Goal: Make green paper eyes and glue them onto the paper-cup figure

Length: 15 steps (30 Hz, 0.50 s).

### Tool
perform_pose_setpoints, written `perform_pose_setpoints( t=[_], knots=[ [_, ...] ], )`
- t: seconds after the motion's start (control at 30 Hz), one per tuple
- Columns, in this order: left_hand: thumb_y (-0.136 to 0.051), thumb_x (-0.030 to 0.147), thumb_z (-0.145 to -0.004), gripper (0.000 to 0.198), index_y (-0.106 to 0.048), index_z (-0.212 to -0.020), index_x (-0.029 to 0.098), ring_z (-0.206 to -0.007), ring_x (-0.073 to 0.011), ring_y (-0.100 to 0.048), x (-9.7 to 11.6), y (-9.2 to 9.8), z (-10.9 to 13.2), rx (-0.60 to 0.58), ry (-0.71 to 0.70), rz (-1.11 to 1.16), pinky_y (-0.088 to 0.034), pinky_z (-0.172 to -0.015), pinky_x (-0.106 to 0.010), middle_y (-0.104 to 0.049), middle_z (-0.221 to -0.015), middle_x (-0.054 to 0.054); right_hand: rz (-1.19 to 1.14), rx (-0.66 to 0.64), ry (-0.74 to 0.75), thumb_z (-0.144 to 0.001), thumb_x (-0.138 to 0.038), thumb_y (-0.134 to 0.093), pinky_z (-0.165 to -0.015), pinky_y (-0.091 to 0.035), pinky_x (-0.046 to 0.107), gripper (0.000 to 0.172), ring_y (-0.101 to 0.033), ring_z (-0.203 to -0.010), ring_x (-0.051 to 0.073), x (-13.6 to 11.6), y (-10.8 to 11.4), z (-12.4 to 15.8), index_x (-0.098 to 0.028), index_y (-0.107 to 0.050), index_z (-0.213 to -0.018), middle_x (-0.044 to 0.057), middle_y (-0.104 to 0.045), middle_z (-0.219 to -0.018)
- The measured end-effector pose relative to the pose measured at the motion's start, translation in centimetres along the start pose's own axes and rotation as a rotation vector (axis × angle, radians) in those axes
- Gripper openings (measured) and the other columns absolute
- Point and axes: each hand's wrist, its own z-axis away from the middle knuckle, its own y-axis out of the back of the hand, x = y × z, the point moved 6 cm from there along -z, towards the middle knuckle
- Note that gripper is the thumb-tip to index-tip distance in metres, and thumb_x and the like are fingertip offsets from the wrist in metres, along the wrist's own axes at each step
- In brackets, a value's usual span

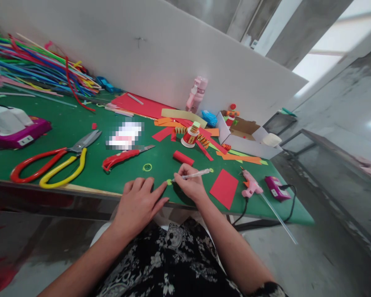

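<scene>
Pen (pixel 196 174) is pinched btwn thumb and bent fingers of right hand (pixel 190 183); remaining fingers are curled under and partly hidden. Pen tip is directed at yellow-green paper piece (pixel 169 182), which is located on near edge area of green table (pixel 160 194); whether paper is contacted by tip cannot be told. Left index fingertip is set at left edge of paper piece, partly covering it. Thumb of left hand (pixel 140 202) is spread away; other fingers are bent, held close together, w/ undersides hidden.

Green ring (pixel 147 167) is located just left/far; red roll (pixel 183 158) is located far of right hand, red card (pixel 225 188) to right.

Farther right, glue gun (pixel 251 185) is laid w/ clear glue stick (pixel 280 218) protruding past table edge; its cord is lost below edge.

At left, red-handled blade tool (pixel 123 157) and shears (pixel 54 164) are laid. White item (pixel 125 136) is pixelated, ID n/a. Purple tissue pack (pixel 24 134) is cut off by frame, w/ white tissue protruding; pipe-cleaner pile (pixel 40 66) is likewise cut.

At far side, paper cup (pixel 190 138) is flanked by pleated strips (pixel 204 140); attachment can't be confirmed. Carton (pixel 256 144) is brown inside; red figure (pixel 230 121) is seen at its far left corner, base hidden by carton wall.
</scene>
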Motion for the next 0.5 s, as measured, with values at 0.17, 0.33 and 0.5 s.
perform_pose_setpoints(
  t=[0.17, 0.33, 0.5],
  knots=[
    [-0.053, 0.043, -0.095, 0.035, -0.068, -0.123, 0.028, -0.09, -0.0283, -0.05, 0.06, 0.0, 0.0, 0.007, -0.005, -0.004, -0.038, -0.074, -0.04, -0.062, -0.101, -0.011, 0.022, -0.01, -0.001, -0.071, -0.033, -0.057, -0.047, -0.028, 0.023, 0.021, -0.035, -0.047, 0.01, 0.02, -0.02, 0.03, -0.024, -0.042, -0.059, -0.007, -0.04, -0.049],
    [-0.052, 0.043, -0.095, 0.035, -0.067, -0.123, 0.028, -0.09, -0.0285, -0.05, 0.03, 0.09, 0.01, -0.002, -0.001, -0.005, -0.038, -0.074, -0.041, -0.062, -0.101, -0.012, 0.004, -0.023, 0.009, -0.072, -0.034, -0.057, -0.046, -0.028, 0.023, 0.022, -0.036, -0.047, 0.01, -0.01, -0.1, 0.04, -0.024, -0.042, -0.059, -0.008, -0.04, -0.049],
    [-0.052, 0.043, -0.095, 0.035, -0.067, -0.124, 0.029, -0.09, -0.0283, -0.051, -0.03, 0.02, 0.03, -0.016, 0.018, 0.026, -0.038, -0.075, -0.041, -0.062, -0.101, -0.011, 0.003, -0.041, 0.003, -0.073, -0.033, -0.058, -0.046, -0.028, 0.023, 0.022, -0.036, -0.046, 0.01, 0.08, -0.22, 0.07, -0.023, -0.042, -0.06, -0.008, -0.04, -0.049]
  ],
)
